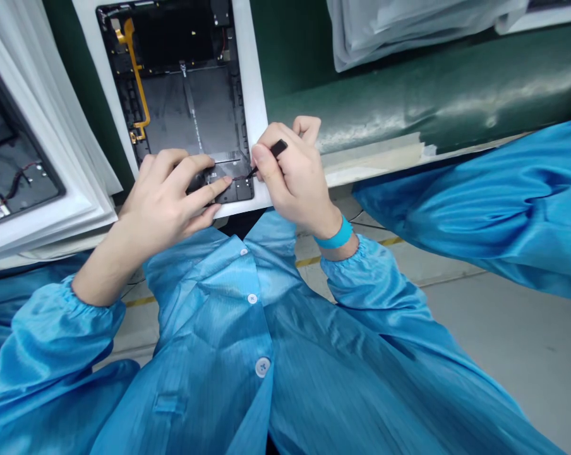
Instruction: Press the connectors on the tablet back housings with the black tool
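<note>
Two grips at work: left grip (165, 199) spread, fingers (210, 191) pinning the black panel (238, 189) flat; right grip (290, 180) pinched on a pick (278, 149).

A glossy blue smock (210, 354) with faint pinstripes and a teal wristband (333, 232) stand out against a black tool (278, 149), a black tablet chassis (191, 107), its yellow ribbon cable (134, 76), a white frame (250, 82) and the dark green worktop (408, 107).
</note>
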A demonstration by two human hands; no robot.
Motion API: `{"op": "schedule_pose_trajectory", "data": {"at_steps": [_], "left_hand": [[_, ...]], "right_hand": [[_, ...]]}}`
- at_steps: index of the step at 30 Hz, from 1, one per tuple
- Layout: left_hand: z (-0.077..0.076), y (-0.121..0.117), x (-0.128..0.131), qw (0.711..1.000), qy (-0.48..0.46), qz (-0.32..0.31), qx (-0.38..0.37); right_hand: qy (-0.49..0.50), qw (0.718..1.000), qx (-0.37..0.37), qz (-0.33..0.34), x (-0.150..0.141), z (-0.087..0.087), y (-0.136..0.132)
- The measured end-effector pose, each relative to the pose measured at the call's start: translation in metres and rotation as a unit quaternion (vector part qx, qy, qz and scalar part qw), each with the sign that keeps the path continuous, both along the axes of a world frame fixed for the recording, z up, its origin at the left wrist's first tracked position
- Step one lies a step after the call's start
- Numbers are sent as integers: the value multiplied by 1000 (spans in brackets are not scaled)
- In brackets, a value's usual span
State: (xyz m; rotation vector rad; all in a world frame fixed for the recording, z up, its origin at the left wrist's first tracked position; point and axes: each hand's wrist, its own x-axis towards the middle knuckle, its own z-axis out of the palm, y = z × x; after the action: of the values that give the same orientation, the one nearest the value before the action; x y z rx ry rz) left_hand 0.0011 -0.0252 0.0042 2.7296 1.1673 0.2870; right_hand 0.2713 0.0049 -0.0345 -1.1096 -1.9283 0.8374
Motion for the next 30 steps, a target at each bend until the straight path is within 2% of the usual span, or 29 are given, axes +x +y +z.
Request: {"op": "schedule_pose_trajectory", "data": {"at_steps": [6, 12, 17, 19, 22, 24, 25, 27, 29, 30], "left_hand": [[7, -3, 4, 998, 34, -10, 53], [9, -4, 6, 998, 47, -3, 44], [8, -8, 11, 999, 26, 14, 20], [15, -11, 13, 999, 30, 16, -1], [41, -6, 16, 998, 62, -11, -31], [64, 16, 18, 994, 93, -41, -46], [74, 33, 18, 990, 119, -50, -53], [88, 78, 16, 975, 211, -30, -69], [89, 130, 7, 958, 269, 66, -71], [85, 156, 0, 953, 257, 119, -111]], "right_hand": [[13, 1000, 5, -3, 0, -1, 0], [-17, 999, 30, 13, -2, -6, 3], [-22, 999, 43, 6, -4, -3, 3], [-6, 999, 48, -6, -4, -1, 2], [39, 997, 60, -41, -3, 1, -2], [84, 992, 62, -71, -2, 3, -10], [117, 988, 55, -83, -2, 5, -15], [208, 973, 24, -94, -3, 9, -30], [311, 947, -27, -76, -7, 12, -50], [355, 931, -60, -53, -9, 12, -61]]}}
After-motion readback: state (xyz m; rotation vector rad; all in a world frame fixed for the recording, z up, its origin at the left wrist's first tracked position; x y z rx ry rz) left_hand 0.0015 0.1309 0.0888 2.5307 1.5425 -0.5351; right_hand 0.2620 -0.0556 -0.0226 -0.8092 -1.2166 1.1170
